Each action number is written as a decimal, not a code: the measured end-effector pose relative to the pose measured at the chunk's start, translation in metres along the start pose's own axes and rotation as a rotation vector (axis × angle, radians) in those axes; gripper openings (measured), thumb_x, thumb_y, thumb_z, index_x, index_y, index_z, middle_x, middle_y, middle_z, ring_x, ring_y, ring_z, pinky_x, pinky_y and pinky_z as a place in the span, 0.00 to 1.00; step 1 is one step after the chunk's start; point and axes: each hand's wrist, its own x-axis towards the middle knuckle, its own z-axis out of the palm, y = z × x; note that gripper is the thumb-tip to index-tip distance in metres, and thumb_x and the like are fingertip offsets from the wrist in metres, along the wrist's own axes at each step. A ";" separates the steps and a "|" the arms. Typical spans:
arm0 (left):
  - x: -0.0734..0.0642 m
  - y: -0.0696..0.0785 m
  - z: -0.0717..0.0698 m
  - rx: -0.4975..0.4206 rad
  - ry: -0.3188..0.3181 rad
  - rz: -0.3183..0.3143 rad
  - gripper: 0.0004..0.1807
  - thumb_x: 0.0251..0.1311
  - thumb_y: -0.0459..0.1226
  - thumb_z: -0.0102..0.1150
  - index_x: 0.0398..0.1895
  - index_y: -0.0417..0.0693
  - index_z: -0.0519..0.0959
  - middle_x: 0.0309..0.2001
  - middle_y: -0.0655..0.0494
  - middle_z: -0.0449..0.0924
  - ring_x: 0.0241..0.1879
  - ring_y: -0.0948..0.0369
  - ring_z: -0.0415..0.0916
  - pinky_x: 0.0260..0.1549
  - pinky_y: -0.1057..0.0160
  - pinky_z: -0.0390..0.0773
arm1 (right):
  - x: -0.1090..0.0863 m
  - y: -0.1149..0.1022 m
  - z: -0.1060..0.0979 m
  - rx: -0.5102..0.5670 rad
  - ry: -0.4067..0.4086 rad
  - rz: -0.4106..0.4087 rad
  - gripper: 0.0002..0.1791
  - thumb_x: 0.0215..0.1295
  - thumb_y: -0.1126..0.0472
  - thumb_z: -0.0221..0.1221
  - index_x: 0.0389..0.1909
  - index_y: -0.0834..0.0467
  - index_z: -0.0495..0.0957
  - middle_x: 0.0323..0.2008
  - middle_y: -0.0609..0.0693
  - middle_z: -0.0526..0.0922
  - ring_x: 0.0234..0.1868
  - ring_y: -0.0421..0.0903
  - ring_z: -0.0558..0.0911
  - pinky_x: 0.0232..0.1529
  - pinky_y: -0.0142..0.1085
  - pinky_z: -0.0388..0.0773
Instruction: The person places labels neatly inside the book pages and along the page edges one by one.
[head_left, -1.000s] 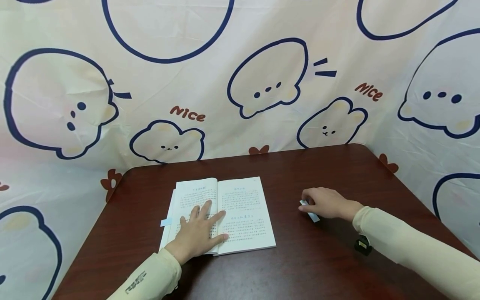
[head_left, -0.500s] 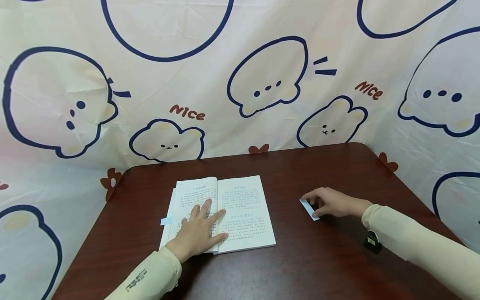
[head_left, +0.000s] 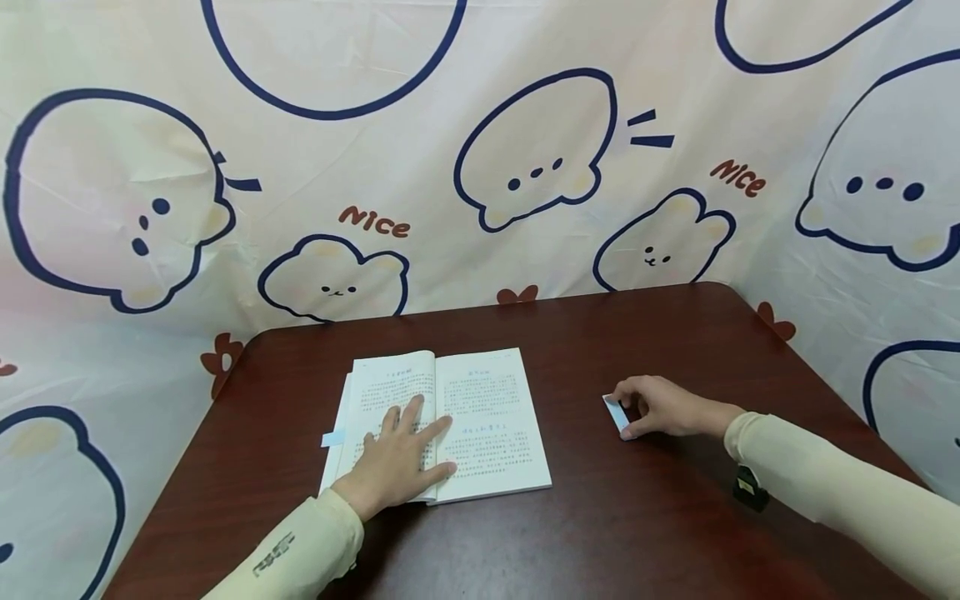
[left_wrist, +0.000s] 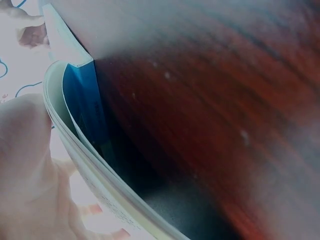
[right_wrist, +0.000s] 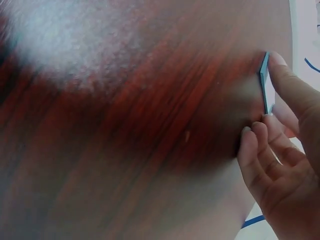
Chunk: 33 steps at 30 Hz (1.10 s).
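Note:
An open book (head_left: 491,425) with printed pages lies on the brown table (head_left: 577,542). Spread across its left page and inner fold, my left hand (head_left: 393,467) presses the pages with fingers apart. Seen from the left wrist, the near page edges (left_wrist: 90,150) bow up, and a blue cover or spine (left_wrist: 90,100) shows underneath. To the right of the book, my right hand (head_left: 663,407) pinches a small light blue bookmark strip (head_left: 617,417) by its two ends. In the right wrist view, the strip (right_wrist: 269,90) looks thin and slightly bent between thumb and fingertips.
A light blue tab (head_left: 333,438) sticks out of the book's left edge. Behind the table hangs a pale cloth (head_left: 427,150) with cartoon outlines, which also runs along both sides. A dark wrist device (head_left: 750,489) sits under the right sleeve.
The right hand has shifted its hold on the blue strip, from covering its middle to pinching its ends, and the strip has turned slightly. The left hand stays on the book.

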 end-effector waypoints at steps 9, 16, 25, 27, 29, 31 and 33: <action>0.000 -0.001 -0.002 -0.012 -0.019 -0.002 0.37 0.62 0.62 0.60 0.73 0.62 0.70 0.79 0.39 0.51 0.74 0.29 0.54 0.51 0.18 0.66 | 0.002 0.008 0.004 0.088 0.005 -0.020 0.25 0.56 0.57 0.74 0.52 0.60 0.78 0.36 0.50 0.74 0.31 0.40 0.70 0.32 0.29 0.69; 0.001 0.000 -0.003 -0.005 -0.019 0.003 0.37 0.62 0.61 0.61 0.73 0.61 0.70 0.79 0.38 0.52 0.73 0.29 0.55 0.51 0.18 0.66 | 0.001 0.007 0.005 0.122 0.024 -0.014 0.19 0.59 0.60 0.72 0.48 0.59 0.78 0.35 0.50 0.74 0.31 0.40 0.70 0.32 0.29 0.68; 0.001 0.000 -0.002 0.002 -0.023 -0.005 0.37 0.62 0.61 0.61 0.73 0.62 0.70 0.79 0.39 0.51 0.73 0.30 0.55 0.50 0.18 0.67 | 0.002 0.002 0.006 0.011 0.042 0.002 0.12 0.69 0.61 0.64 0.50 0.57 0.78 0.35 0.46 0.78 0.30 0.37 0.71 0.32 0.29 0.70; 0.000 0.000 -0.002 0.000 -0.026 -0.006 0.37 0.62 0.61 0.61 0.73 0.62 0.70 0.79 0.39 0.51 0.73 0.31 0.55 0.50 0.18 0.67 | 0.002 -0.002 0.008 -0.067 0.042 0.012 0.12 0.71 0.62 0.61 0.52 0.56 0.77 0.37 0.46 0.80 0.31 0.36 0.72 0.33 0.30 0.71; 0.000 0.001 -0.003 -0.002 -0.029 -0.008 0.37 0.62 0.61 0.61 0.73 0.62 0.70 0.79 0.39 0.51 0.74 0.31 0.55 0.50 0.18 0.67 | 0.003 -0.006 0.010 -0.159 0.043 0.027 0.12 0.71 0.63 0.59 0.53 0.54 0.75 0.38 0.45 0.82 0.30 0.36 0.73 0.31 0.31 0.72; -0.001 0.001 -0.003 -0.002 -0.033 -0.008 0.37 0.62 0.61 0.61 0.73 0.61 0.70 0.79 0.39 0.51 0.74 0.31 0.55 0.50 0.18 0.67 | 0.005 -0.013 0.012 -0.252 0.046 0.038 0.12 0.71 0.63 0.58 0.53 0.53 0.74 0.36 0.44 0.82 0.28 0.36 0.73 0.29 0.31 0.72; -0.001 0.002 -0.004 -0.002 -0.035 -0.009 0.37 0.62 0.61 0.61 0.73 0.62 0.70 0.79 0.39 0.51 0.74 0.31 0.55 0.50 0.18 0.66 | 0.007 -0.020 0.014 -0.337 0.055 0.037 0.10 0.70 0.64 0.57 0.49 0.53 0.72 0.32 0.43 0.80 0.25 0.36 0.72 0.25 0.31 0.70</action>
